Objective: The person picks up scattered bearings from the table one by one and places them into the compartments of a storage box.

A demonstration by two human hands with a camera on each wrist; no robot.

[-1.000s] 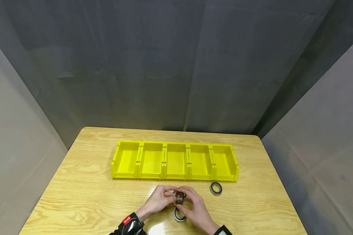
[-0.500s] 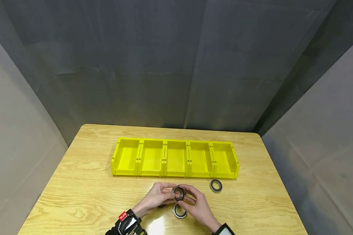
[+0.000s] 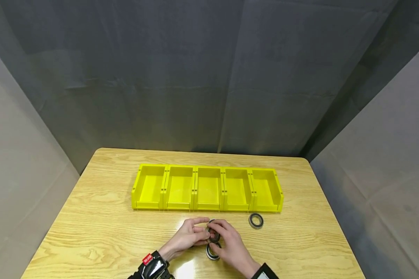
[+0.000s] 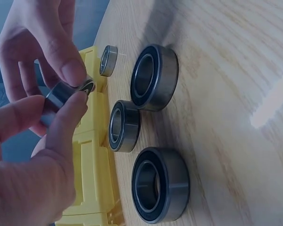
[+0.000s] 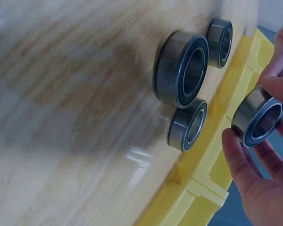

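Above the table's front half, my left hand (image 3: 184, 237) and right hand (image 3: 233, 248) meet, both pinching a dark-faced steel ball bearing (image 5: 248, 112). Seen from the left wrist, fingers and thumbs of both hands cover much of it. A lighter ring edge shows there between the fingertips; I cannot tell whether it belongs to a second bearing. Below the hands lies a bearing (image 3: 208, 254), partly hidden by the right hand. More bearings rest on the wood in the left wrist view: a large one (image 4: 168, 77), a smaller one (image 4: 133, 127) touching or close to it, and another large one (image 4: 177, 181).
A row of joined yellow bins (image 3: 209, 206) stands behind the hands, with nothing seen inside. One bearing (image 3: 251, 223) lies just in front of the rightmost bin. The wooden table (image 3: 101, 232) is bounded by a dark curtain (image 3: 181, 97) and grey side panels.
The held bearing showed its round face to the head view half a second ago; now it is turned and more covered by the right fingers. Both hands stay in nearly the same place.
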